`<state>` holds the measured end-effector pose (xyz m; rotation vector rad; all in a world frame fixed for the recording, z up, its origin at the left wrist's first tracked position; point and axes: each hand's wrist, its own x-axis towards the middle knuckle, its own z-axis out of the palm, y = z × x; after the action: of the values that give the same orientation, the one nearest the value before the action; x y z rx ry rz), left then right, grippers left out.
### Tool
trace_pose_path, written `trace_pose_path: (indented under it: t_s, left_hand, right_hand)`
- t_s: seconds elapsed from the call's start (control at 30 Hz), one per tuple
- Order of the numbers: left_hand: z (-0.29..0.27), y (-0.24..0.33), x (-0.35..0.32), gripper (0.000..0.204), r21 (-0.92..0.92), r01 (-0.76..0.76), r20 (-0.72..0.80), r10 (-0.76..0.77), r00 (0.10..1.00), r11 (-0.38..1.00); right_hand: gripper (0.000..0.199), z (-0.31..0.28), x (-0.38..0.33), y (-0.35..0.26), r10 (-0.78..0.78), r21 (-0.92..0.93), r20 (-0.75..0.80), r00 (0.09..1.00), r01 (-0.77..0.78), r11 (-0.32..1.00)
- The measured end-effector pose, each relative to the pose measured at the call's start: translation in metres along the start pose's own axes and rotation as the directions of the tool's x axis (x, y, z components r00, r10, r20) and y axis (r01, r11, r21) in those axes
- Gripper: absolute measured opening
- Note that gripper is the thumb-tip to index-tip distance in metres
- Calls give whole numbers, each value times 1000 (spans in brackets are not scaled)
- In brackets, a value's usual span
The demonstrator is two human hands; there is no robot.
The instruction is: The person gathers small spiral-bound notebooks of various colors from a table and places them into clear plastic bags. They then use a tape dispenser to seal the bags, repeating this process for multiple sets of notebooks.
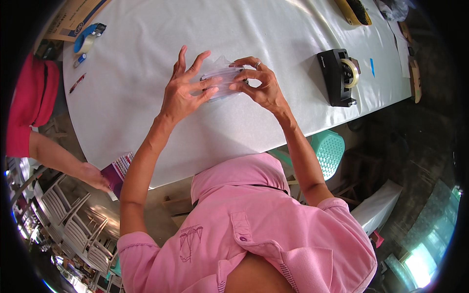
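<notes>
Above the middle of the table, both hands are at a small packet (223, 84) in clear plastic, with pale lilac contents that I cannot make out. Loose film stands up from its far edge. My left hand (184, 90) has thumb and index finger against the packet's left side, the other fingers raised and spread. From the right, my right hand (264, 87), with a ring on one finger, pinches the packet between curled fingers and thumb.
A black tape dispenser (337, 78) stands at right on the white-covered table (234, 129). Far left lie a blue tape holder (87, 41), a glue stick (79, 60), a pen (77, 83) and a cardboard box (73, 19). A person's hand (95, 177) holds a purple booklet (116, 173).
</notes>
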<state>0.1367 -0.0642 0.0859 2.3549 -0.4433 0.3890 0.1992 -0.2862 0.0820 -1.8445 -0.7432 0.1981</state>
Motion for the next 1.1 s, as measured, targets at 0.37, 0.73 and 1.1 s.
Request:
trace_pose_path:
  t_s: [0.37, 0.73, 1.1]
  left_hand:
    - [-5, 1, 23, 58, -166, 46, 56, -37, 998, 985]
    - [-5, -27, 29, 64, -543, 756, 686, -326, 650, 366]
    - [-13, -25, 29, 39, -383, 453, 615, -143, 775, 805]
  right_hand:
    - [23, -5, 12, 5, -94, -151, -4, 996, 93, 984]
    - [24, -5, 33, 2, 473, 454, 271, 838, -545, 705]
    - [23, -3, 31, -10, 306, 440, 234, 923, -381, 813]
